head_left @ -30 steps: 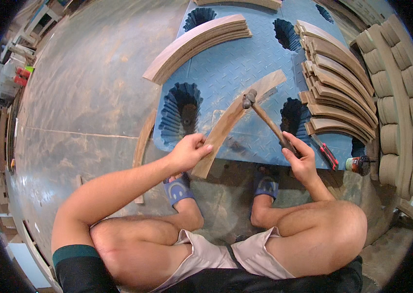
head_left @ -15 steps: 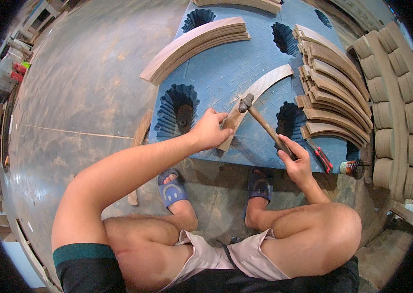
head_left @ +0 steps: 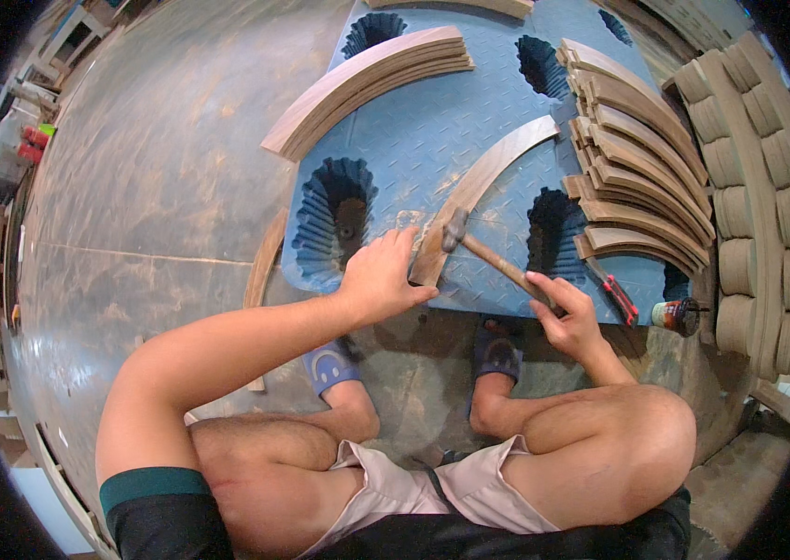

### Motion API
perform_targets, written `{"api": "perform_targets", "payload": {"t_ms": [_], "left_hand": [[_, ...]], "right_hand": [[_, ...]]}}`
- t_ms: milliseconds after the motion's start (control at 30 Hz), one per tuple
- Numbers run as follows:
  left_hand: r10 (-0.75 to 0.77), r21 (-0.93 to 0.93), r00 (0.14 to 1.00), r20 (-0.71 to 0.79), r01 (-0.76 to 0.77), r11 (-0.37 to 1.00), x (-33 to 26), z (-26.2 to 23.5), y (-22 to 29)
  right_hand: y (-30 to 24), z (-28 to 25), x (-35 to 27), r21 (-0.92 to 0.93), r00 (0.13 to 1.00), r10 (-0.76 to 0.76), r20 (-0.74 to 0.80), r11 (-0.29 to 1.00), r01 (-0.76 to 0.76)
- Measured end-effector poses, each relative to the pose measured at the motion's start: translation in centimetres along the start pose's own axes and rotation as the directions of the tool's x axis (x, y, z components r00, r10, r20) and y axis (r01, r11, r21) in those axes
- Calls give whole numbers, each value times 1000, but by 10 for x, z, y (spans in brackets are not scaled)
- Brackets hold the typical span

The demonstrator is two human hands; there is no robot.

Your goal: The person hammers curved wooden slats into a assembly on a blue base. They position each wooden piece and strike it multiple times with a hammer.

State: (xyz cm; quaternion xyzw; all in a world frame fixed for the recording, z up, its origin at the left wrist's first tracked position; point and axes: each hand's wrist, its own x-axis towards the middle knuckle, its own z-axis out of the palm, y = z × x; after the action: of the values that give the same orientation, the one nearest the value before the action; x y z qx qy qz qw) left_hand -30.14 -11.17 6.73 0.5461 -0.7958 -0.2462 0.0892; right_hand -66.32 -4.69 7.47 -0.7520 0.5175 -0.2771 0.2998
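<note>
My right hand (head_left: 570, 319) is wrapped round the wooden handle of a hammer (head_left: 507, 264). The hammer's dark metal head is over the near part of a curved wooden piece (head_left: 497, 166), close to its surface; whether it touches I cannot tell. That piece lies on a blue ribbed plastic pallet (head_left: 432, 112), curving away to the right. My left hand (head_left: 378, 276) holds its near end, fingers along the left edge and thumb at the end tip. Part of that grip is hidden behind the hand.
A stack of curved wooden pieces (head_left: 367, 89) lies at the pallet's far left, and several more (head_left: 642, 159) overlap along its right side. Dark holes (head_left: 337, 219) open in the pallet. A red-handled cutter (head_left: 619, 301) and a dark cup (head_left: 675, 316) stand near the right corner.
The hammer head has come nearer to me and slightly left along the wooden piece. My left hand has slid nearer and left, to the piece's end.
</note>
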Motion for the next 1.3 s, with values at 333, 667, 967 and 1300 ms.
{"api": "perform_targets", "payload": {"t_ms": [333,667,967,1300], "left_hand": [[-53,61,992,111,46,997,-1,2,-10],[-58,39,998,-12,58,998,5,6,-23],[35,137,999,-36,-30,990,9,12,-37],[605,488,791,-90,-495,719,94,-28,-32]], "right_hand": [[4,-1,-14,-205,975,-143,170,963,177],[-4,5,0,-150,974,-126,186,977,155],[-10,4,8,-147,959,-112,260,977,154],[11,18,-2,440,950,313,-19,856,-273]]}}
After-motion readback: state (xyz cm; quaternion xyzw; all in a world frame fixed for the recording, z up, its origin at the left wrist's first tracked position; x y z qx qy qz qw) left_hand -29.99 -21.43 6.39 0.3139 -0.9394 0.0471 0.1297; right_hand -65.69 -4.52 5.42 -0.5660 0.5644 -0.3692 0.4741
